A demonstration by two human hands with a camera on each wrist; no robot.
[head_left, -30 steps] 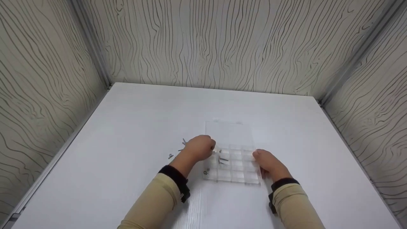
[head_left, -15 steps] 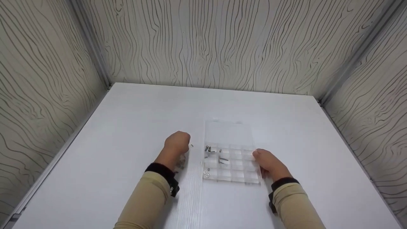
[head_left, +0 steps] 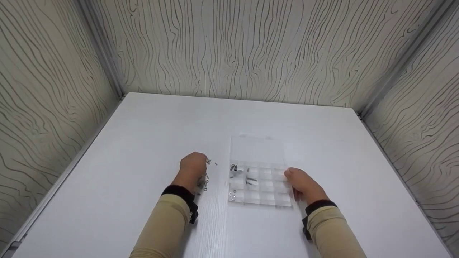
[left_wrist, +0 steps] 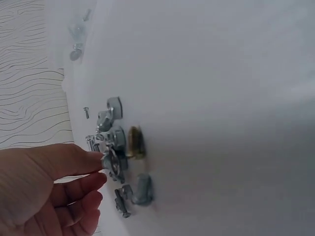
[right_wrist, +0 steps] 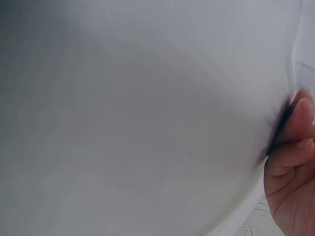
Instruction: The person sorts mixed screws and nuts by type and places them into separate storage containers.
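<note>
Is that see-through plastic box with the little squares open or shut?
Open. In the head view, the rectangular clear plastic box has its flat clear lid extending from the far side, leaving its square compartments uncovered.

Some kind of small booth [head_left: 43, 71], pretty much: a white table [head_left: 122, 143] is boxed in on three sides by wood-grain walls [head_left: 229, 46] joined at grey corner posts [head_left: 101, 53].
</note>
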